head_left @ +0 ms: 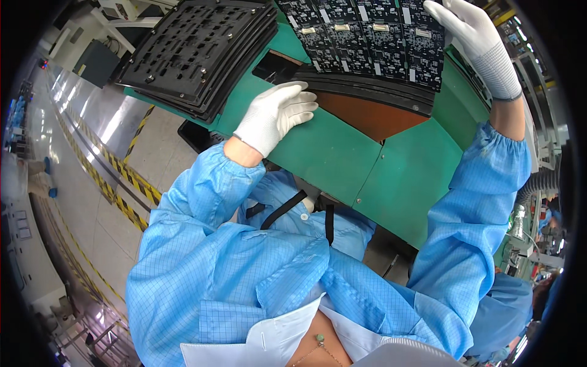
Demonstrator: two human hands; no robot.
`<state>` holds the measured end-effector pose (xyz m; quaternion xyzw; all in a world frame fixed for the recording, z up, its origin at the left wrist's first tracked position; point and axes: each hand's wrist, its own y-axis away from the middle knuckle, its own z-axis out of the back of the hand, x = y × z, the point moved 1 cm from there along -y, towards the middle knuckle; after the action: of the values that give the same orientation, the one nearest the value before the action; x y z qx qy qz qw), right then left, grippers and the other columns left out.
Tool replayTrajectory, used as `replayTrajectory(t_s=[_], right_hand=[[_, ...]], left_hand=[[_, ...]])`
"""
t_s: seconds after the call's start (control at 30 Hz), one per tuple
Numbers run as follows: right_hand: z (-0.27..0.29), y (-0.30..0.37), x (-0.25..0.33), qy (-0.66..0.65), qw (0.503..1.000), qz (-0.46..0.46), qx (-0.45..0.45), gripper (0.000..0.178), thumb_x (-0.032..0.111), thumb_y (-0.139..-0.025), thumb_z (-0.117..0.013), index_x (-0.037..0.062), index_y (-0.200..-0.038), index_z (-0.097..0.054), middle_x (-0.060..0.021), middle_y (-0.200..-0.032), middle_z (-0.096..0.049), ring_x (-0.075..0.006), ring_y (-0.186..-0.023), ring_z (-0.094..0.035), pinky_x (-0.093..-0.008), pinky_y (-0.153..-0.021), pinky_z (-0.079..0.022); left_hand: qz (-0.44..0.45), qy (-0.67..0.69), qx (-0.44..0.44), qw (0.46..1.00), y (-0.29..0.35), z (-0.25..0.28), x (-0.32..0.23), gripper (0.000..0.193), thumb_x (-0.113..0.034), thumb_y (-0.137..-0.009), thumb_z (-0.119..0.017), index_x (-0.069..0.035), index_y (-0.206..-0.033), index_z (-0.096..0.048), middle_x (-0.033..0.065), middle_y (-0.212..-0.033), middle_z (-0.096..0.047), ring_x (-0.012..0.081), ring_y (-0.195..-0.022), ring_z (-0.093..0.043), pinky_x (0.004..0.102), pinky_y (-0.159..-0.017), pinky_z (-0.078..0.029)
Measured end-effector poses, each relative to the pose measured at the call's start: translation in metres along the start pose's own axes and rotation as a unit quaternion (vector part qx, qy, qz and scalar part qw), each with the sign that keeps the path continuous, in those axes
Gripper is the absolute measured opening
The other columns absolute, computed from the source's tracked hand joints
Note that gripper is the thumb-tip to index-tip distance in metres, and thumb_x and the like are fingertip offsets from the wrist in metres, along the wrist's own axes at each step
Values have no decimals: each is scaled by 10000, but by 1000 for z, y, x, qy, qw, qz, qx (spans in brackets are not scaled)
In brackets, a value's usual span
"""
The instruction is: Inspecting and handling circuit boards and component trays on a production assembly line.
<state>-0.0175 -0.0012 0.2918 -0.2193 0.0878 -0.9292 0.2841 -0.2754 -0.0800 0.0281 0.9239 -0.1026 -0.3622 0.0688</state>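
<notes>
By the right hand point(480, 44), the circuit panel point(382, 46) is cut off above.

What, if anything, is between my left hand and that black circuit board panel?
The near edge of the stacked black trays lies between your left hand and the circuit board panel. Nothing else visible does. Whether your fingers touch the trays, I can't tell.

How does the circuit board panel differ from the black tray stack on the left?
The circuit board panel shows as one sheet; the tray stack has several layers. The panel bears pale connectors and white rectangles, whereas the stack's top shows dark slots and small metal knobs. Both are mostly black.
</notes>
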Motion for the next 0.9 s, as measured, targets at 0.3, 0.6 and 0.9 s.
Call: replayTrajectory(t_s=[0.3,0.6,0.9], right_hand=[[-10,-17,-60,-86,995,46,-18,434,243,-1064,-566,-44,-1387,-604,-155,-1338,-633,-211,-1244,-580,-319,-1094,-417],[-27,-27,-93,-29,995,90,-31,328,249,-1066,-567,-65,-1141,-623,-71,-1031,-592,-144,-982,-549,-287,-895,-434],[-24,-39,-84,-52,992,117,6,345,304,-1065,-580,-36,-1042,-627,-12,-854,-512,-95,-813,-479,-278,-732,-404]], left_hand=[[-329,-628,84,700,3,14,16,194,-170,-912,-656,-91,-1076,-724,135,-1130,-696,324,-1079,-672,392,-941,-552],[9,-65,-39,997,3,9,32,318,-195,-967,-695,42,-1169,-635,166,-971,-719,235,-830,-726,331,-731,-620],[-129,-35,211,968,10,19,27,182,-107,-956,-659,-3,-1105,-647,125,-1112,-702,291,-1019,-700,387,-877,-596]])
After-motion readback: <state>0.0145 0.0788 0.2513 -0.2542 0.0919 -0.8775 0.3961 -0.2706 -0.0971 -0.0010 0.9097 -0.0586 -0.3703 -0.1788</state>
